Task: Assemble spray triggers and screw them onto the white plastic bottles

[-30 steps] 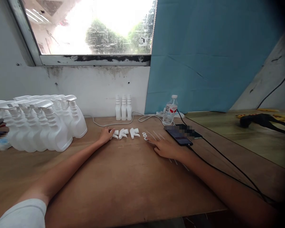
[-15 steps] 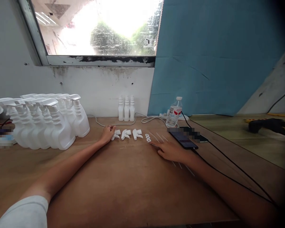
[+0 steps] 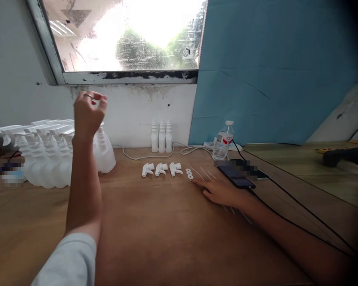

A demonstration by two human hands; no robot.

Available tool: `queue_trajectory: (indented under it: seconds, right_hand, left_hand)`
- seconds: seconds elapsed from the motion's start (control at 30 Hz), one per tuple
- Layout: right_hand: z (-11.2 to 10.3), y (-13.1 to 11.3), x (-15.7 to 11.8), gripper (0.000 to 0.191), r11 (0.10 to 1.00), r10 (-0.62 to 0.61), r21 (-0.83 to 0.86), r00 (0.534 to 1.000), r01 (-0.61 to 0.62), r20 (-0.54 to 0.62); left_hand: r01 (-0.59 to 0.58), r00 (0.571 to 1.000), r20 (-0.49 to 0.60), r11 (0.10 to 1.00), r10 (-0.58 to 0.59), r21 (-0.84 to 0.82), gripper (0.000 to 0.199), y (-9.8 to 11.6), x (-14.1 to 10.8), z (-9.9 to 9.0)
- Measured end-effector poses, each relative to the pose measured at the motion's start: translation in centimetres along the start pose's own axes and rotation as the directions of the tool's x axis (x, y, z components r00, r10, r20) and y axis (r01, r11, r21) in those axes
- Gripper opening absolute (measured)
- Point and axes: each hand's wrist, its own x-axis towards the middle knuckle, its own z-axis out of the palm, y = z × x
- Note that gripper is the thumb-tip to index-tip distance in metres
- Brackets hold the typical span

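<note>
My left hand (image 3: pixel 88 113) is raised in front of the wall, above the large white spray bottles (image 3: pixel 47 159). Its fingers curl in towards the thumb, and I see nothing held in them. My right hand (image 3: pixel 219 191) rests on the table with its index finger stretched out. The fingertip is close to three small white rings (image 3: pixel 189 173). Thin white tubes (image 3: pixel 203 173) run under this hand and show again below the forearm. Left of the rings, three white trigger spray heads (image 3: pixel 161 169) lie in a row.
Against the wall stand three slim white bottles (image 3: pixel 161 137). A clear water bottle (image 3: pixel 223 141), a phone (image 3: pixel 236 176) and a second dark device (image 3: pixel 256 173) with black cables are at the right. A white cord (image 3: pixel 137 158) runs along the back.
My left hand has left the leftmost spray head and risen up and to the left. The spray heads stay on the table. My right hand stays by the rings; the view has shifted slightly.
</note>
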Motion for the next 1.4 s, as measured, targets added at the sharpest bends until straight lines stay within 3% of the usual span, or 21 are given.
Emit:
queue_trajectory:
  seconds: [0.1,0.17,0.23,0.33,0.43,0.53,0.6,0.73,0.8,0.83,0.93,1.0,1.07,1.17,1.27,1.33,1.4]
  right_hand:
    - [0.0,0.0,-0.1,0.062,1.000,0.002,-0.008,1.000,-0.002,0.002]
    - [-0.2,-0.2,-0.2,0.062,1.000,-0.001,0.002,1.000,0.001,0.005]
    - [-0.5,-0.6,-0.3,0.059,1.000,0.018,-0.001,1.000,-0.018,-0.017]
    - [-1.4,-1.1,-0.5,0.054,0.994,0.094,-0.031,0.983,-0.101,-0.158]
    - [-2.8,-1.7,-0.6,0.044,0.990,0.143,0.062,0.912,-0.129,-0.384]
    - [-4.8,-2.4,0.0,0.024,0.963,0.133,0.270,0.833,0.021,-0.537]
    - [-6.5,-3.5,0.9,0.017,0.902,0.111,0.400,0.810,0.161,-0.576]
    - [-10.3,-6.9,3.3,0.034,0.755,0.074,0.548,0.784,0.359,-0.616]
    - [-12.1,-8.9,4.6,0.045,0.705,0.071,0.558,0.739,0.439,-0.670]
    - [-13.0,-9.8,5.2,0.050,0.684,0.060,0.566,0.738,0.459,-0.672]
    - [-14.8,-11.7,6.3,0.062,0.649,0.081,0.546,0.665,0.530,-0.742]
    - [-15.3,-12.2,6.6,0.057,0.639,0.108,0.532,0.620,0.556,-0.777]
    - [-15.5,-12.1,6.6,0.042,0.614,0.124,0.545,0.612,0.570,-0.781]
    - [-15.8,-11.2,6.3,0.030,0.586,0.161,0.542,0.569,0.603,-0.806]
    - [-16.2,-10.0,6.3,0.031,0.526,0.298,0.543,0.457,0.654,-0.838]
    - [-16.5,-9.3,6.5,0.031,0.445,0.421,0.579,0.411,0.683,-0.808]
    - [-16.7,-8.7,6.8,0.033,0.382,0.511,0.613,0.394,0.692,-0.764]
  left_hand:
    - [0.081,0.996,-0.054,0.993,-0.076,0.090,0.025,-1.6,0.5,-0.5]
    - [0.144,0.988,0.041,0.978,-0.152,0.154,0.025,-2.6,0.3,0.2]
    - [0.234,0.953,0.141,0.949,-0.267,0.211,0.028,-3.5,0.1,1.2]
    - [0.331,0.901,0.197,0.906,-0.386,0.263,0.030,-4.7,-0.1,2.4]
    - [0.334,0.898,0.209,0.910,-0.386,0.245,0.031,-5.3,-0.1,2.8]
    - [0.305,0.923,0.179,0.932,-0.340,0.197,0.038,-4.8,0.1,2.5]
    - [0.235,0.959,0.136,0.965,-0.249,0.114,0.038,-3.7,0.3,2.0]
    - [0.012,0.998,0.065,0.975,0.003,-0.224,0.041,0.0,-0.1,0.7]
    - [-0.074,0.992,0.065,0.922,0.106,-0.380,0.040,2.3,-0.9,0.3]
    - [-0.105,0.986,0.073,0.894,0.151,-0.436,0.039,3.6,-1.3,0.2]
    - [-0.129,0.960,0.143,0.837,0.239,-0.531,0.032,7.4,-3.1,0.6]
    - [-0.120,0.944,0.191,0.820,0.269,-0.559,0.028,9.5,-4.2,1.2]
    - [-0.102,0.944,0.214,0.838,0.252,-0.536,0.026,10.9,-5.0,2.0]
    - [-0.075,0.946,0.238,0.862,0.221,-0.501,0.043,11.0,-5.2,3.3]
    - [-0.062,0.891,0.345,0.832,0.295,-0.552,0.075,9.1,-4.9,4.7]
    - [-0.052,0.809,0.468,0.837,0.355,-0.545,0.082,7.6,-4.6,5.6]
    - [-0.050,0.731,0.586,0.884,0.350,-0.465,0.080,6.4,-4.5,6.2]
